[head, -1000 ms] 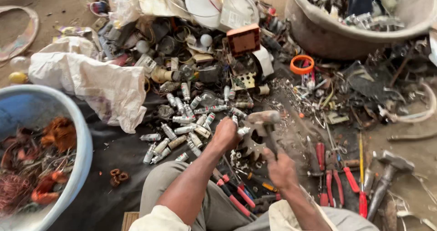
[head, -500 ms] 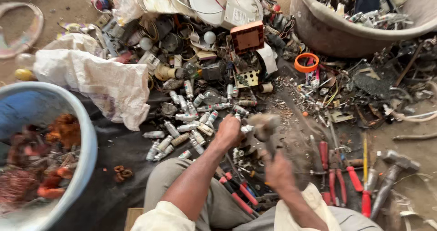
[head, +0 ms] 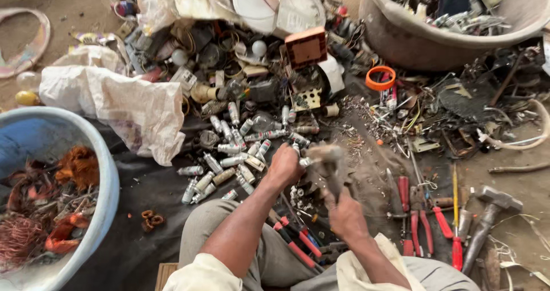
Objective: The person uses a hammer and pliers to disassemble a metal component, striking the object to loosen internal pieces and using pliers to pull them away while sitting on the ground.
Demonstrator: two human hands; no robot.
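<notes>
1. Closed around a hammer [head: 326, 159], the right hand [head: 345, 215] holds its handle in a tight grip near centre frame; the hammer head is blurred and sits just at 12 o'clock of that hand.
2. Pinched at the fingertips, the left hand [head: 285, 166] steadies a small metal piece [head: 304, 161] against the dark floor mat [head: 143, 182]; the piece lies between the fingers and the hammer head, too small to identify further.
3. Large grey tub [head: 424, 44] stands at 1 o'clock from the hands, loaded with mixed metal scrap.
4. Pale blue basin [head: 103, 176] sits at 8 o'clock, holding tangled copper wire [head: 23, 239] and orange windings.
5. White woven sack [head: 114, 105] lies crumpled at 10 o'clock, between the basin and the scrap heap.
6. Scrap heap [head: 229, 56] of fittings, bulbs and plastic shells spreads across 12 o'clock, with a brown square box [head: 305, 46] on top.
7. Second hammer [head: 487, 216] rests on the floor at 3 o'clock, well apart from the hands.
8. Red-handled pliers [head: 415, 222] and a screwdriver [head: 456, 222] lie side by side at 3 o'clock, near the right forearm.
9. Small silver cylinders [head: 229, 148] are scattered at 10 o'clock, just beside the left hand.
10. Orange ring [head: 380, 78] lies at 1 o'clock, near the tub's base.
</notes>
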